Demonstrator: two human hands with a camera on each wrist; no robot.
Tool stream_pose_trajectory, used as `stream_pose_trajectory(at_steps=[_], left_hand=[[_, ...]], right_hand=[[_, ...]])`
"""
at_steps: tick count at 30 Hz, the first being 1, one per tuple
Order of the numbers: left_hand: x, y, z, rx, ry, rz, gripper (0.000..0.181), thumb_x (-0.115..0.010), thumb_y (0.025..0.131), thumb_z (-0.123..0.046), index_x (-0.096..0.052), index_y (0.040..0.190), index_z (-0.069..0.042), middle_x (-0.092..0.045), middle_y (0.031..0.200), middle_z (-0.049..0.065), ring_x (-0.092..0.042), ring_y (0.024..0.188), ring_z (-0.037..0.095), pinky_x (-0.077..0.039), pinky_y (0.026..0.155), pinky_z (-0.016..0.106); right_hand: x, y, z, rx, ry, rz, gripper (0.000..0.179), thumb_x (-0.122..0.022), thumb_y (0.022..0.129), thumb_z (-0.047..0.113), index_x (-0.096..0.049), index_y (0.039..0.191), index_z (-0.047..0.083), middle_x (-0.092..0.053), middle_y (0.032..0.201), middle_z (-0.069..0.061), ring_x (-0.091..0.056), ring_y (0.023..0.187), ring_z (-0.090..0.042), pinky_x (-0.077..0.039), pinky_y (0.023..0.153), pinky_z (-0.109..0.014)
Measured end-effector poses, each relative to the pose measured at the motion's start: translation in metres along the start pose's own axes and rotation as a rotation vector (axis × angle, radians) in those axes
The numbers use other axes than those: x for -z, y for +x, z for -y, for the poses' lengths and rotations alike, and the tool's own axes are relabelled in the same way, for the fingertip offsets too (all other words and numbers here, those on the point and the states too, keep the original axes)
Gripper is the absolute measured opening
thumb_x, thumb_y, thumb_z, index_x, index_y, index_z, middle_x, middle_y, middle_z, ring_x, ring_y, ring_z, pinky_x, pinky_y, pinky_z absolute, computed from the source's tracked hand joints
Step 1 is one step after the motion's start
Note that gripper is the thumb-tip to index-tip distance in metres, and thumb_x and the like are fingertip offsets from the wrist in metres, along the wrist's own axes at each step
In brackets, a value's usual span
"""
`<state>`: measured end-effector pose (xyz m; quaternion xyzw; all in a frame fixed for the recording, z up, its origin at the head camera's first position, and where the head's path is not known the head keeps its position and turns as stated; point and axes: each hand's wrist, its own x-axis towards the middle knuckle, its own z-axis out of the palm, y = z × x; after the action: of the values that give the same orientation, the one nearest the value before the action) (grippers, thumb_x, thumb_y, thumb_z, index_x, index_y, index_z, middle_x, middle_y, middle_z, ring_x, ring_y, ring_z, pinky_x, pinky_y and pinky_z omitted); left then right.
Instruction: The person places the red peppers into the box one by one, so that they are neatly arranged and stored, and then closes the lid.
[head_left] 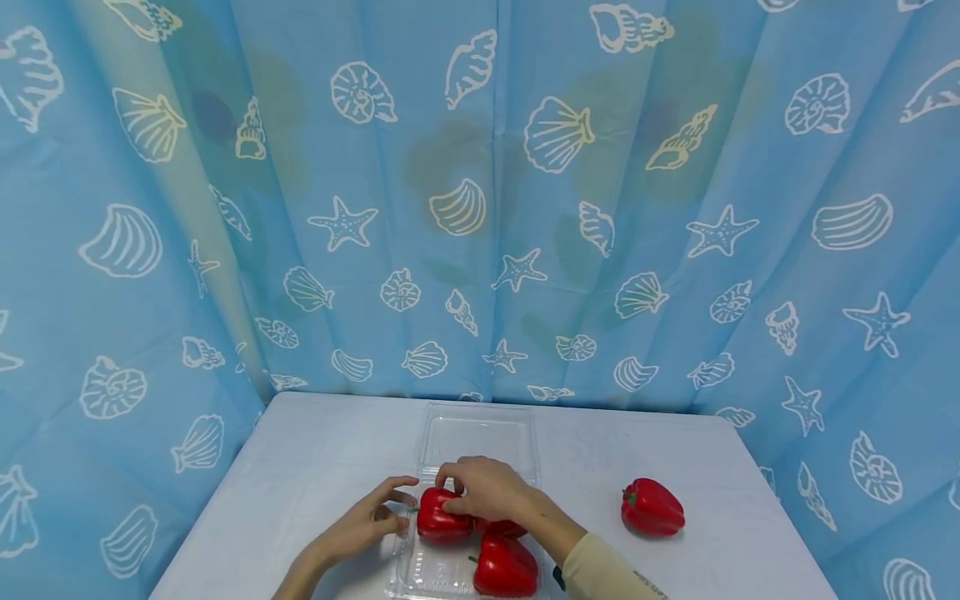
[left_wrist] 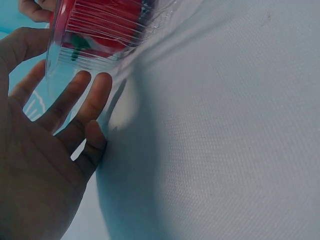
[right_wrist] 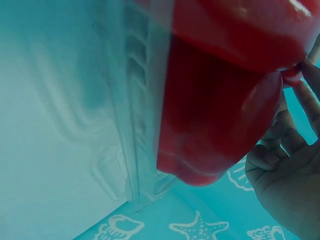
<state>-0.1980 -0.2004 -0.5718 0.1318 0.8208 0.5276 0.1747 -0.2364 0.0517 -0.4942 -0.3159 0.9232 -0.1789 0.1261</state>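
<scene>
A clear plastic clamshell container [head_left: 408, 575] lies on the table with its lid folded back. Inside, a red bell pepper [head_left: 438, 521] is held from above by my right hand [head_left: 487, 487], with thumb and fingers bent on it. Two more red bell peppers sit in the container: one at the front [head_left: 506, 568], another partly hidden under the right wrist. My left hand [head_left: 360, 525] is beside the container's left wall, fingers spread and loosely bent, holding nothing. In the left wrist view, its fingertips [left_wrist: 102, 82] are close to the ribbed wall; contact is unclear.
Another red bell pepper [head_left: 652, 507] lies on the white table [head_left: 600, 450] to the right. The clear lid [head_left: 480, 437] extends behind the container. A blue curtain [head_left: 480, 250] with shell prints stands around the table's back and sides.
</scene>
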Motion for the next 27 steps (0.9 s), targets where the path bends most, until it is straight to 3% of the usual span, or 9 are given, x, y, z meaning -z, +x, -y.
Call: stream_pose_trajectory(at_steps=[7,15,27], left_hand=[[0.000,0.000,0.000,0.000,-0.004,-0.004,0.063,-0.068,0.094,-0.029,-0.041,0.150,-0.019,-0.059,0.131,0.014,-0.064,0.093,0.021,-0.050,0.089,0.055],[0.000,-0.001,-0.001,0.012,0.000,-0.010,0.063,-0.068,0.093,-0.031,-0.042,0.150,-0.021,-0.059,0.131,0.012,-0.064,0.093,0.020,-0.049,0.089,0.055],[-0.001,0.001,0.000,0.012,0.016,-0.011,0.064,-0.069,0.093,-0.031,-0.041,0.149,-0.020,-0.059,0.131,0.013,-0.065,0.094,0.021,-0.049,0.092,0.058]], right_hand=[[0.000,-0.001,-0.002,-0.006,0.016,0.001,0.048,-0.088,0.076,0.032,-0.069,0.120,0.036,-0.066,0.095,0.010,-0.056,0.080,-0.003,-0.052,0.066,-0.022],[0.002,-0.002,-0.006,-0.008,0.071,0.025,0.045,-0.086,0.078,0.028,-0.071,0.120,0.035,-0.061,0.084,0.013,-0.055,0.075,-0.004,-0.050,0.062,-0.021],[0.000,-0.003,-0.010,-0.041,0.091,0.041,0.050,-0.087,0.077,0.030,-0.068,0.122,0.041,-0.061,0.090,0.014,-0.056,0.079,-0.004,-0.051,0.063,-0.020]])
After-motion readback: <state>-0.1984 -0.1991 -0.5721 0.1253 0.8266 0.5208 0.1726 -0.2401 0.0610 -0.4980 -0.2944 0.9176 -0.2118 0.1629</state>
